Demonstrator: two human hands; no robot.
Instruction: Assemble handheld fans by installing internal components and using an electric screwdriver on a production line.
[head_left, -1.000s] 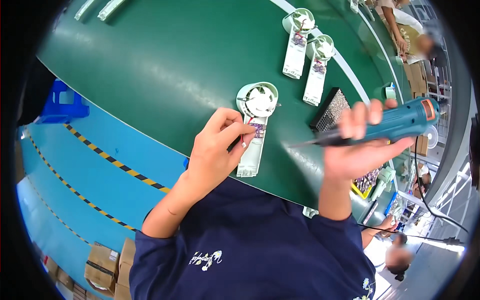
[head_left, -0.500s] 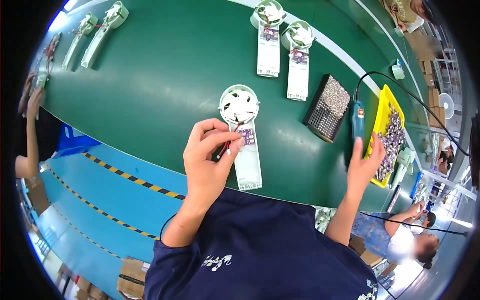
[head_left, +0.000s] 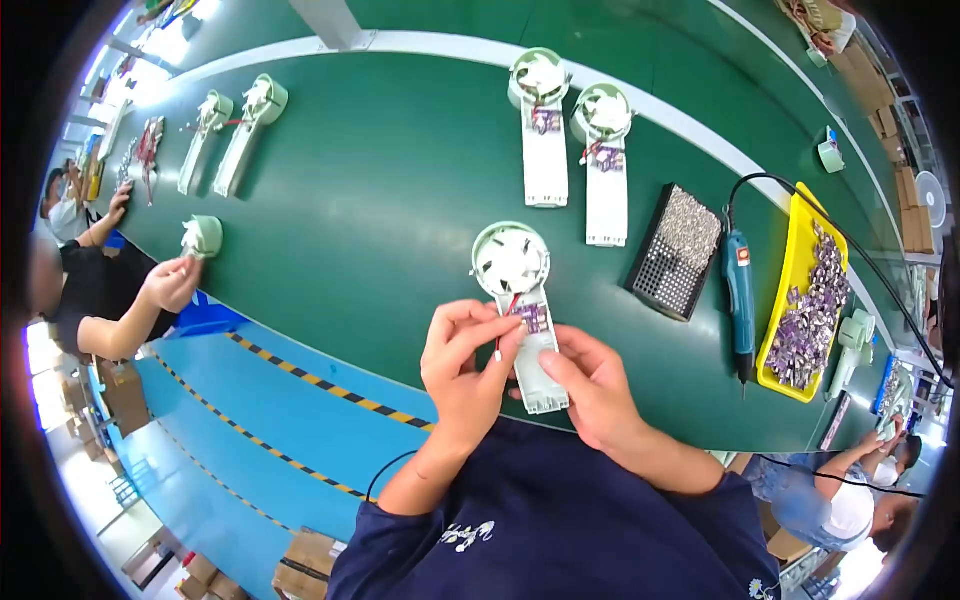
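Observation:
A handheld fan housing (head_left: 543,375) lies before me on the green table, its handle pointing toward me. At its far end, a pale green ring surrounds white blades (head_left: 511,262). My left hand (head_left: 463,370) is closed, thumb and forefinger pinched at the left edge of a small purple circuit board (head_left: 533,319) in the handle. Thin red and black wires run beside these fingertips, and a white plug hangs below them. From the right, my right hand (head_left: 597,392) grips the handle, thumb on top below the board and fingers along its side.
Two similar fans (head_left: 545,165) lie farther back, two more (head_left: 238,155) far left. To the right are a black perforated box (head_left: 665,285) of small screws, a blue corded electric screwdriver (head_left: 739,290) and a yellow tray (head_left: 765,378) of small parts. A co-worker's hand (head_left: 172,283) holds a fan part at left.
My right hand has come left from beside the screwdriver and yellow tray onto the fan handle. My left hand stays pinched at the board. The whole view has shifted.

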